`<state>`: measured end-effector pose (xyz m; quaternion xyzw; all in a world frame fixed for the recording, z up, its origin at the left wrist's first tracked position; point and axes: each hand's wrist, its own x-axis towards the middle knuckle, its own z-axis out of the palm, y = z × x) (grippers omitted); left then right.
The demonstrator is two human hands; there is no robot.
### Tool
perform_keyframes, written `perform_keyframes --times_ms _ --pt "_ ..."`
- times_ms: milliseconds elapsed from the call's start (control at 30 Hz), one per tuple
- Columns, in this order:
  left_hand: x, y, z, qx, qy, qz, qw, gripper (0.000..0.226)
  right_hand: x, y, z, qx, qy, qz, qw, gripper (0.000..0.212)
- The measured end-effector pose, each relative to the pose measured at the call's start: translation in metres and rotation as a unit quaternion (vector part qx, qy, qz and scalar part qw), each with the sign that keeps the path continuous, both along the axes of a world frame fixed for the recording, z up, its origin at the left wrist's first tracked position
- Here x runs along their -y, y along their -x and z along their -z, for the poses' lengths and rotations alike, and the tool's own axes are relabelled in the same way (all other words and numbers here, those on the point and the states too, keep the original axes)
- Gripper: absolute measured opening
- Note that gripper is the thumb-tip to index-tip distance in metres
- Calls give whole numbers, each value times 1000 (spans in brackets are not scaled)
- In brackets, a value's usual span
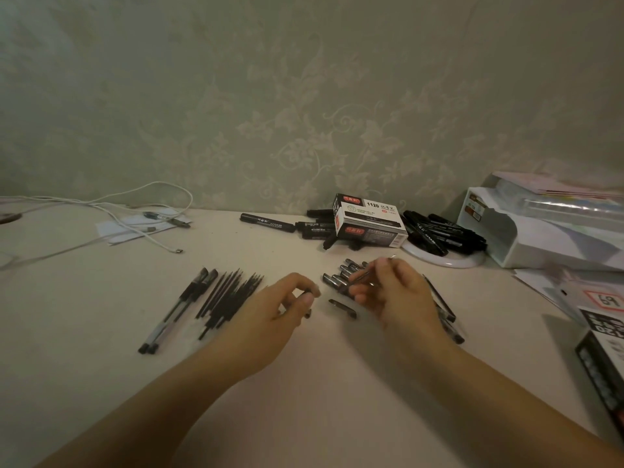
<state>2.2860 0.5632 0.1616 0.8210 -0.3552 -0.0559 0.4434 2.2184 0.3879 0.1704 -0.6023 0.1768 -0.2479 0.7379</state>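
The left hand [287,309] pinches with curled fingers a small dark piece [306,294], mostly hidden and hard to identify. The right hand [391,295] pinches a thin, metal-tipped pen refill [364,275] above a cluster of dark tapered plastic pen tips [334,279] on the pale matte tabletop [304,383]

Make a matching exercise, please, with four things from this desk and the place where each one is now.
Things:
1. marker box
2. white cable
3. thin refill
4. small dark part

Places:
A. held in the right hand
B. far left on the desk
C. pinched in the left hand
D. by the wall, among black markers

Pairs: 1-D, 2-B, 3-A, 4-C
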Motion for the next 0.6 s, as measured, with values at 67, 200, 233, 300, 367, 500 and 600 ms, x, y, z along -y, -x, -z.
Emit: perform_keyframes --times_ms 67,200,233,300,367,500,600 --pt "0 0 -1 1 -8 8 1000 17 6 0 -4 28 -29 36 999 24" --pt "1 3 -2 -2 1 32 999 18 5 -1 -2 39 -68 24 997 24" --pt "1 3 -3 -2 6 38 999 18 4 -2 -1 37 -70 19 997 24" --pt "1 4 -4 -3 15 46 999 18 4 -2 0 37 -70 15 997 24" --pt "1 4 -4 -5 17 51 999 18 4 -2 0 42 -71 18 996 24" --pt "1 4 -2 -10 20 54 998 18 6 -1 -1 41 -73 22 996 25" --pt "1 4 -2 -14 24 53 998 18 5 -1 -2 35 -76 22 996 25"
